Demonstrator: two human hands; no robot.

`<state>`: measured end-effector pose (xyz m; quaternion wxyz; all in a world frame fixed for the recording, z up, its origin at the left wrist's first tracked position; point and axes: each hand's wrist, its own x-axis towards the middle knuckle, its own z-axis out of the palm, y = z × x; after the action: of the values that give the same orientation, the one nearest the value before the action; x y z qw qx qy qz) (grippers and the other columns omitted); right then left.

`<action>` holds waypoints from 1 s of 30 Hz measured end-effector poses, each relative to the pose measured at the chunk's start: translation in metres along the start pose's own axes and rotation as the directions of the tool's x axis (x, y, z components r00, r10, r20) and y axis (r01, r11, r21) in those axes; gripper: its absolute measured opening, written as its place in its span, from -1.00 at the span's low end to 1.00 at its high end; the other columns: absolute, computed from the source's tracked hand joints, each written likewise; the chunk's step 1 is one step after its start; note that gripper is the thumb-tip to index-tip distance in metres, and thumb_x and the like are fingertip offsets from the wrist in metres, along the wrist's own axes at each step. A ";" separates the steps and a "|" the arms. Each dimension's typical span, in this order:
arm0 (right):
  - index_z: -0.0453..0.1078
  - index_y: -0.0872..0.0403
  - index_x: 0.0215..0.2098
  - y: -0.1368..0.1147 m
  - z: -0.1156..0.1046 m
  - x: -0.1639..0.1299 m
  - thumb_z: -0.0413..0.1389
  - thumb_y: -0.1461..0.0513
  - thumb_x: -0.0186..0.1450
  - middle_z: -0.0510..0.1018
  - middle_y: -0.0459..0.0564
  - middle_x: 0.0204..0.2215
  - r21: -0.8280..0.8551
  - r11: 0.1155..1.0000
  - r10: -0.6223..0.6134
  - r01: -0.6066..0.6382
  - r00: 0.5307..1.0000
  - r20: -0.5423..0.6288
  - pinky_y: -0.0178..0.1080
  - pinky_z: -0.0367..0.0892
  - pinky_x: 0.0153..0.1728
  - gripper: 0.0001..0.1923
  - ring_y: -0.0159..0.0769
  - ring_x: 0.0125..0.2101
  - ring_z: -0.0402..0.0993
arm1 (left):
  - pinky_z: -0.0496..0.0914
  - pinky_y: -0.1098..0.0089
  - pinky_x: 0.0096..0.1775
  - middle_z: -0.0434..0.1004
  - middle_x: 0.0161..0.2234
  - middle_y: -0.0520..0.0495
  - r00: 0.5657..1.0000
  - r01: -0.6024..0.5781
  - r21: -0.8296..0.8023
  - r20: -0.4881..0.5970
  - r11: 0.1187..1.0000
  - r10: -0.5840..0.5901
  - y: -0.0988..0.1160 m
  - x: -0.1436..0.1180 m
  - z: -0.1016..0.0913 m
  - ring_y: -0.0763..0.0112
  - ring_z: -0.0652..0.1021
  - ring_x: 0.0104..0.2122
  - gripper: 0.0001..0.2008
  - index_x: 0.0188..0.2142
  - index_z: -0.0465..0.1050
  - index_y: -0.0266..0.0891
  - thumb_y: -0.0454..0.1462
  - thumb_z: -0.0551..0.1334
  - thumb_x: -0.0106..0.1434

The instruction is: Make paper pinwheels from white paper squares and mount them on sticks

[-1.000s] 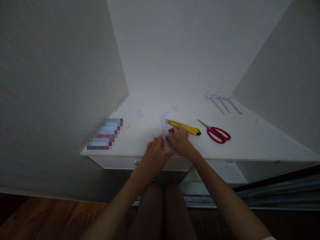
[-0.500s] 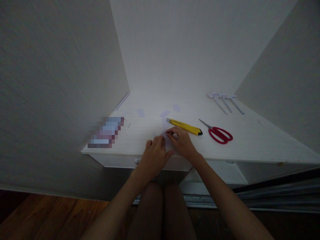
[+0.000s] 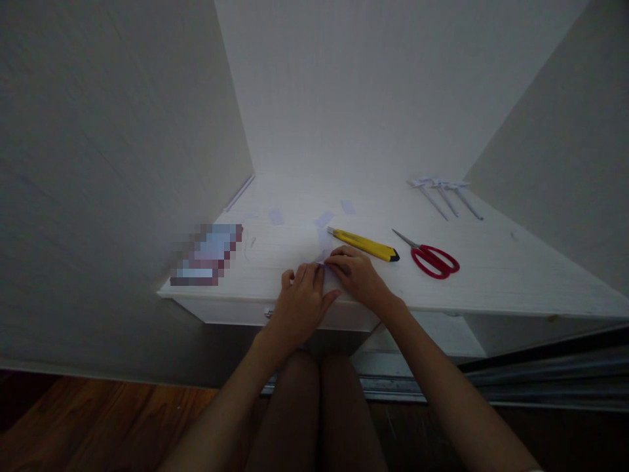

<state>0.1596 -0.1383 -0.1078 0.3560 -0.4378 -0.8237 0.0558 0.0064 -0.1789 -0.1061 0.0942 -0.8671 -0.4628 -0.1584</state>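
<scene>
Pressing a small white paper piece (image 3: 328,274) at the desk's (image 3: 491,275) near edge, my left hand (image 3: 299,303) and right hand (image 3: 358,275) pinch it together. Yellow utility knife (image 3: 363,244) just beyond; red scissors (image 3: 432,257) farther right.

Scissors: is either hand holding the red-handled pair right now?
No. The scissors lie alone on the white desk, right of the yellow utility knife, while both hands press a small paper piece.

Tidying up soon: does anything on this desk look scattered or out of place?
Small paper scraps lie loose behind the yellow utility knife. Red scissors lie flat; both hands press white paper.
</scene>
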 end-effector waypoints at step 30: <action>0.46 0.10 -0.25 -0.002 -0.002 -0.002 -0.01 0.37 0.21 0.46 0.04 -0.27 -0.048 0.999 0.004 0.000 0.997 0.079 -0.16 0.20 -0.11 -0.77 -0.26 -0.17 0.31 | 0.25 0.22 -0.07 0.31 -0.06 -0.24 0.998 -0.043 -0.205 0.027 0.978 0.049 -0.021 0.008 0.002 0.28 0.30 -0.03 -0.68 -0.04 0.25 -0.36 -0.27 -0.11 0.31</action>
<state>0.1602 -0.1416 -0.1065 0.3126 -0.4446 -0.8377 0.0536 -0.0065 -0.1603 -0.1047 0.0011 -0.8850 -0.4254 -0.1890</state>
